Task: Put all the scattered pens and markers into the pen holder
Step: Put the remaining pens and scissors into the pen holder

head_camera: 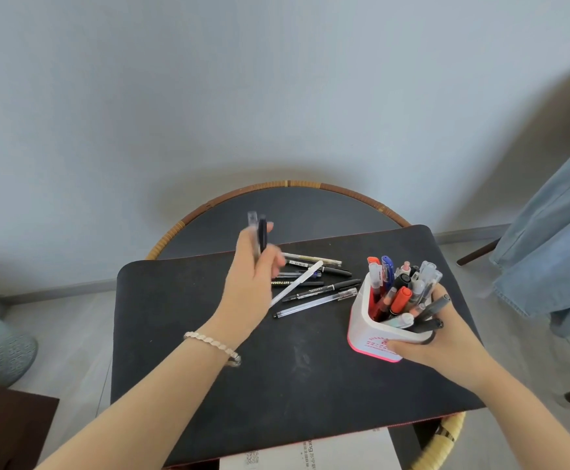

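Two slim pens (259, 232) clamped in left hand (253, 283) fingers; right hand (442, 337) fingers grip squarish white holder (365, 320).

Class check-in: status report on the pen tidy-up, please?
Left hand lifting two pens. Right hand steadies pen holder. Loose pens remain on mat.

Her left hand (254, 266) was raised, fingers closed around two pens (258, 232); her right hand (436, 337) gripped the pen holder (368, 334) from its near side.

A plain grey wall (276, 79) fills the upper frame; a round rattan-rimmed table (287, 184) stands centre, denim cloth (548, 249) hanging right.
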Available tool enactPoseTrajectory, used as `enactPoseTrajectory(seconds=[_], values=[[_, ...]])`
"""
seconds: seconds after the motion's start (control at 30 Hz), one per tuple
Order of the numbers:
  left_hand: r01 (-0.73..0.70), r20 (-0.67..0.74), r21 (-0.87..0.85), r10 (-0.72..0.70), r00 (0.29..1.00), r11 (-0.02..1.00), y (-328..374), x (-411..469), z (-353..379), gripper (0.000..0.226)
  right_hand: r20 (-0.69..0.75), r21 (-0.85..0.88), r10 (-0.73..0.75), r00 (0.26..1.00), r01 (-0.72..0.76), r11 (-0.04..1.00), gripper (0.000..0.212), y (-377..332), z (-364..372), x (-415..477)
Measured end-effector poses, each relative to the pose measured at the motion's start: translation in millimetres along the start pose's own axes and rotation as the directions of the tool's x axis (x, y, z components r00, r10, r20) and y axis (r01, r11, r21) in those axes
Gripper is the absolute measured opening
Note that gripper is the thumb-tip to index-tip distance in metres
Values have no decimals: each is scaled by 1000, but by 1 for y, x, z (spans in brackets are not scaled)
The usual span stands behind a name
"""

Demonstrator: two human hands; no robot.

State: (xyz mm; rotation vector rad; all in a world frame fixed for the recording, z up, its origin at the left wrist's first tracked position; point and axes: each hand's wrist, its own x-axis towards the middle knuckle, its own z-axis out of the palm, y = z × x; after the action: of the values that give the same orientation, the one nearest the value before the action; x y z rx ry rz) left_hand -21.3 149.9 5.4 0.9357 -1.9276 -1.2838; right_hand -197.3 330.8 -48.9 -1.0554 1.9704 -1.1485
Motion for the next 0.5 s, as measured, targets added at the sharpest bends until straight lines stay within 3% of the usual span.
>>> enactPoseTrajectory(seconds=[0.07,0.13,0.23,0.43,0.5], values=[[-34,-19,-346,29,999,938,32,0,12,32,2,10,-10,1000,10,1000,59,-1,0,-1],[-39,11,-509,51,999,860,57,-4,28,34,5,24,-18,1000,18,1000,61,-4,-1,-2],[-61,76,-439,104,992,896,67,-19,60,32,12,21,-27,1000,26,999,63,-6,-1,-3],[154,254,-303,-77,964,940,48,-35,98,18,7,-18,-32,999,32,999,71,1,-2,-1],[31,178,-202,5,984,979,44,-36,98,37,3,-34,-42,999,42,999,68,0,-2,0]])
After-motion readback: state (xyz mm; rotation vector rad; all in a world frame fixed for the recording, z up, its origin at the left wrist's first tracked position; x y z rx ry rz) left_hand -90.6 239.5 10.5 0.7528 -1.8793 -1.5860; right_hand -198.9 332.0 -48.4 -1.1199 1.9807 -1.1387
